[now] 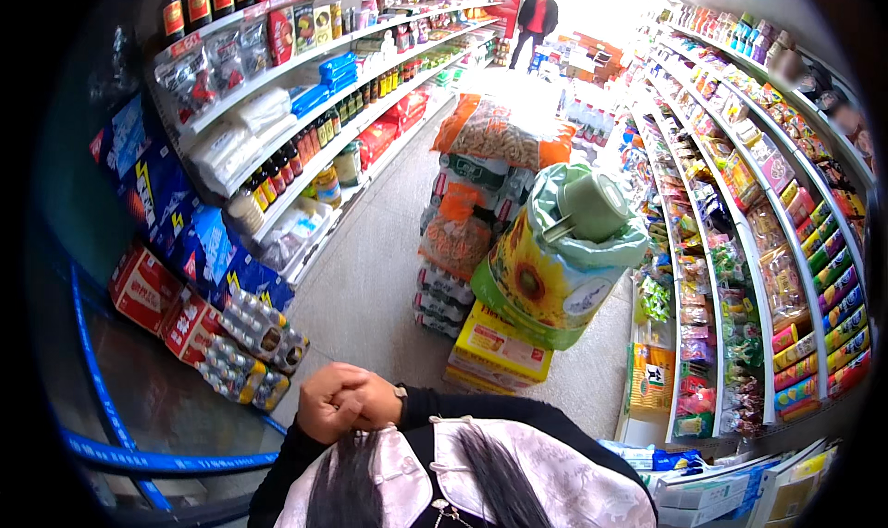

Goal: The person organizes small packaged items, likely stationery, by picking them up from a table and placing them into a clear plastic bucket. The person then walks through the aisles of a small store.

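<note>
My left hand (pixel 320 404) and my right hand (pixel 380 397) are clasped together in front of my chest. Their fingers are closed over one another, and no object shows between them. A band circles my right wrist. Past the hands stands a large drum (pixel 524 271) with a sunflower print, lined with a pale green bag. In its mouth rests a green plastic scoop (pixel 595 205). The drum sits on a yellow carton (pixel 499 348). Just left of my hands, shrink-wrapped packs of cans (pixel 260 337) are stacked near red cartons (pixel 170 299).
Shelves of bottles and bags (pixel 312 126) line the left side; snack shelves (pixel 756 209) curve along the right. Mid-aisle is a stack of wrapped packs (pixel 444 292) topped by an orange bag (pixel 506 133). A person (pixel 535 18) stands at the bright far end. Blue strips (pixel 166 461) edge the lower left.
</note>
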The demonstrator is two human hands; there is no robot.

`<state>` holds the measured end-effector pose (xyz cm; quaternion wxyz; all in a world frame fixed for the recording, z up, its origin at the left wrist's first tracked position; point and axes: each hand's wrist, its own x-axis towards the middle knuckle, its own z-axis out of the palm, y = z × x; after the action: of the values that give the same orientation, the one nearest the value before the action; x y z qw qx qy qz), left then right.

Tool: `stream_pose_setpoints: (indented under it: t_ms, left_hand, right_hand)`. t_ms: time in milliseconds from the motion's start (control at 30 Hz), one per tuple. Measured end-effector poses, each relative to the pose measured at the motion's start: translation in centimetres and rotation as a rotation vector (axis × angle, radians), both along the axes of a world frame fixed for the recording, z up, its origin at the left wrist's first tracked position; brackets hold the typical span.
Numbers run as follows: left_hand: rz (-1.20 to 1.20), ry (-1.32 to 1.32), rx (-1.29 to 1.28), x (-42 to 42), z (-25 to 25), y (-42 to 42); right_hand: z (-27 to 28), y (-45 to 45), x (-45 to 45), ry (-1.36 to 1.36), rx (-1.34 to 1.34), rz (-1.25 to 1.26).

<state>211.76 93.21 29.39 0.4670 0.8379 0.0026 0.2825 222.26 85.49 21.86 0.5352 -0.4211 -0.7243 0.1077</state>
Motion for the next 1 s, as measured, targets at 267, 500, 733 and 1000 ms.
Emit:
stream_pose_setpoints:
  t_ms: [267, 500, 733, 1000]
  left_hand:
    - [-0.585, 0.222, -0.355, 13.6, -1.4, 5.5]
    - [-0.489, 0.151, -0.505, 23.1, -2.7, 15.1]
    - [-0.422, 0.046, -0.475, 30.3, -1.6, 28.0]
    - [-0.514, 0.079, -0.548, 35.9, -2.0, 33.7]
  right_hand:
    - [-3.6, 1.1, 9.4, 0.098, -0.198, -0.306]
    - [-3.4, 10.9, 18.3, 0.093, -0.031, -0.496]
    - [-2.1, 24.5, 26.4, 0.048, 0.016, -0.488]
    - [-2.2, 28.6, 31.2, 0.152, -0.222, -0.445]
